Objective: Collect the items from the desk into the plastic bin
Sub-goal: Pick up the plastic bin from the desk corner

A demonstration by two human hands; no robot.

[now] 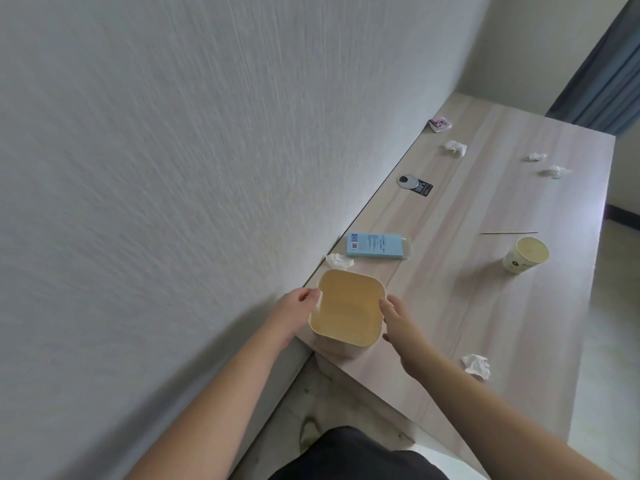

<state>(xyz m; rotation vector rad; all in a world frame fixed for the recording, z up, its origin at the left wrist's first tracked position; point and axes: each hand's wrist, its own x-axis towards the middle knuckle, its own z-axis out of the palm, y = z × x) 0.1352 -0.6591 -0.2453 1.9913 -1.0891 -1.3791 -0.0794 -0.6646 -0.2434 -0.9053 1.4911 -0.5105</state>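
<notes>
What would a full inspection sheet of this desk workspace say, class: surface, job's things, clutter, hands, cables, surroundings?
Surface: pale wood-grain desk set against a wall.
Job's things: empty plastic bin at the near desk corner; blue box; paper cup; thin stick; crumpled tissues, several more farther along; small pink packet.
Clutter: black tag beside a round desk grommet.
Hands: left hand and right hand each hold a side of the bin.
Cables: nothing seen.
Surroundings: textured wall, blue curtain, floor.
</notes>
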